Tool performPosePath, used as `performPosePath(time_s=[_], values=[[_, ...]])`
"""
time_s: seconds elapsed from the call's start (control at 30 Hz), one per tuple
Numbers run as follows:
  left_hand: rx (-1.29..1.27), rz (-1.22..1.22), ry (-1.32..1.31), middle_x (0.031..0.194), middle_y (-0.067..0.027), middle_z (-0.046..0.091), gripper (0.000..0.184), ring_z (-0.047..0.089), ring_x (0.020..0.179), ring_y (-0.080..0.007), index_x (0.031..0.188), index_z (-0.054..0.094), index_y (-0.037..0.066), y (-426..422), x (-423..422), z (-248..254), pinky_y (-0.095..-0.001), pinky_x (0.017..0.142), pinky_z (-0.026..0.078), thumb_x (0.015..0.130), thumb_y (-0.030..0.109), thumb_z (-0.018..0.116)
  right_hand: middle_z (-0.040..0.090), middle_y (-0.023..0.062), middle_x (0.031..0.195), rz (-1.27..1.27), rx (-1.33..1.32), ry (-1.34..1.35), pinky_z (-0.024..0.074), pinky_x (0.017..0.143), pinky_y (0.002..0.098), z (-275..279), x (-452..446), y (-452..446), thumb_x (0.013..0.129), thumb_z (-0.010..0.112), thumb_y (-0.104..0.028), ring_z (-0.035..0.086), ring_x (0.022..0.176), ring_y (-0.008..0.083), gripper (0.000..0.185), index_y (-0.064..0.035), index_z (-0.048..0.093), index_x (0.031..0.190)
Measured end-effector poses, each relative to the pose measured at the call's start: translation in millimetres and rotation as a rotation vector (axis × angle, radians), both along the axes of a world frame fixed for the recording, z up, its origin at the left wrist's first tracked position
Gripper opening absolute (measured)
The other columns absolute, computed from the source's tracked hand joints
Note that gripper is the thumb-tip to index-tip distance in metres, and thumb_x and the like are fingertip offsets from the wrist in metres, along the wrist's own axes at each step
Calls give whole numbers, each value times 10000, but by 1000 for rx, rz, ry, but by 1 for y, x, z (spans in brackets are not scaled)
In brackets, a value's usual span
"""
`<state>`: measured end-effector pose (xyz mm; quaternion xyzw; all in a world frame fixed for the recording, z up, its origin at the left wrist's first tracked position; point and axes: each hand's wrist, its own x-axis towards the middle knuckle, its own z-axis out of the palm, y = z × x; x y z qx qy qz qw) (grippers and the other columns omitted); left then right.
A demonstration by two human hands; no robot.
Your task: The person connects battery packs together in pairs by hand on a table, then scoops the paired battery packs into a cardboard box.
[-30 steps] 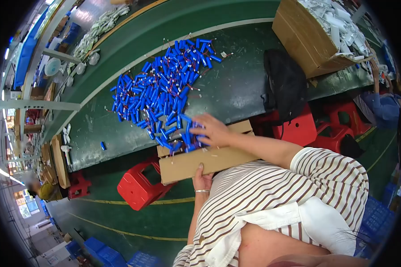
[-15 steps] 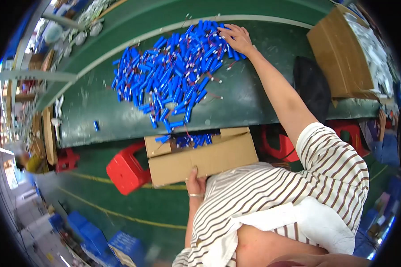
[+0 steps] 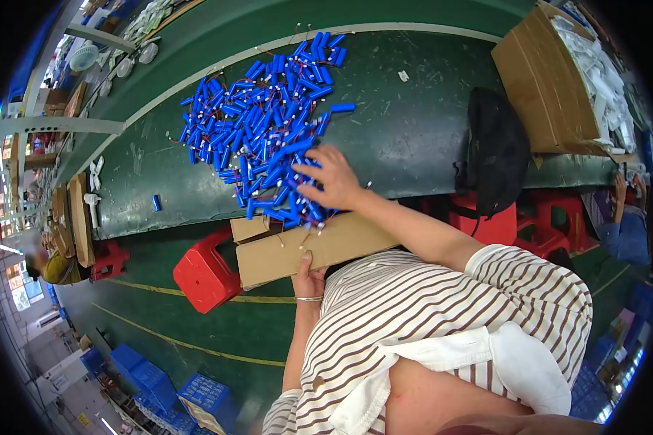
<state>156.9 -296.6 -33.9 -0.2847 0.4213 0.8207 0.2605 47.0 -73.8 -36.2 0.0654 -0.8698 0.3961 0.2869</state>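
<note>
A heap of blue wired battery cells (image 3: 254, 116) with white connectors lies on the green table (image 3: 413, 138). Against the heap's near side, my right hand (image 3: 330, 177) presses with fingers spread, touching cells at the table's front edge. Below that edge is a cardboard box (image 3: 319, 250), tilted toward the table, with several cells crowded over its opening. My left hand (image 3: 310, 279) grips the box's near wall, thumb on the outer face and fingers hidden underneath. How many cells are inside the box cannot be seen.
A large carton (image 3: 551, 87) of white parts stands at the right, beside a black bag (image 3: 495, 152). Red stools (image 3: 207, 274) stand under the table edge. A lone blue cell (image 3: 157, 203) lies at left. Another person's hands (image 3: 620, 190) show at far right.
My right hand has swept from the heap's far right corner toward the box, dragging cells to the table's front edge. My left hand still holds the box, which has shifted slightly left.
</note>
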Motion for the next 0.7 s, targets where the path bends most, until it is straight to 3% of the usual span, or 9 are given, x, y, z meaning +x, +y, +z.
performPosePath(time_s=[0.3,0.4,0.47,0.5,0.53,0.57,0.6,0.67,0.7], values=[[-112,-14,0,1321,-110,506,515,552,1166,-297,1380,393,76,-1,16,12,-473,897,537,898,82,576,483,156,1313,257,246,-209,262,1052,565,6,57,-52,769,654,-434,391,1260,365,639,-159,501,1325],[-107,-14,13,1334,-114,493,543,527,1192,-306,1403,365,89,-11,22,2,-497,912,521,898,87,564,550,151,1237,544,229,-162,338,985,542,22,68,-40,748,691,-410,479,1189,350,477,-130,630,1129],[-97,-25,4,1325,-123,495,548,522,1192,-317,1391,374,87,-11,21,3,-512,918,515,884,80,584,621,146,1089,650,146,-600,392,922,485,65,27,-5,749,694,-379,560,1044,324,367,-115,666,1002],[-101,-27,-14,1320,-127,497,550,525,1186,-321,1384,379,83,-15,22,-2,-512,916,516,879,82,596,648,134,981,376,128,-256,429,851,444,58,4,20,753,691,-340,589,918,318,303,-104,664,941],[-83,-18,-8,1308,-133,501,549,529,1178,-324,1370,387,71,-12,21,2,-513,912,518,871,85,615,645,137,1022,144,73,100,444,827,439,46,-37,54,778,675,-297,592,978,319,271,-104,659,967],[-82,-32,-8,1302,-136,505,554,532,1173,-329,1369,383,63,-18,23,-10,-522,914,514,871,98,624,651,111,942,-42,53,134,478,756,434,61,-79,91,809,634,-306,608,860,329,243,-103,669,939],[-89,-20,5,1312,-130,496,566,530,1172,-335,1378,375,67,-15,22,-7,-536,919,507,869,93,622,646,136,1051,-246,142,326,510,776,418,50,-124,131,810,632,-303,616,927,354,306,-95,663,1032],[-105,-44,12,1347,-112,466,618,490,1219,-346,1409,351,106,-18,21,-14,-569,936,482,857,85,628,487,165,1373,-437,151,26,381,1026,462,14,-195,194,885,556,-434,455,1273,325,452,-224,584,1283],[-161,-40,65,1353,-107,464,635,479,1232,-347,1418,345,132,-12,20,-5,-575,935,477,853,93,631,409,123,1455,-294,4,-122,240,1110,503,20,-214,205,907,486,-532,350,1362,294,497,-300,527,1344]])
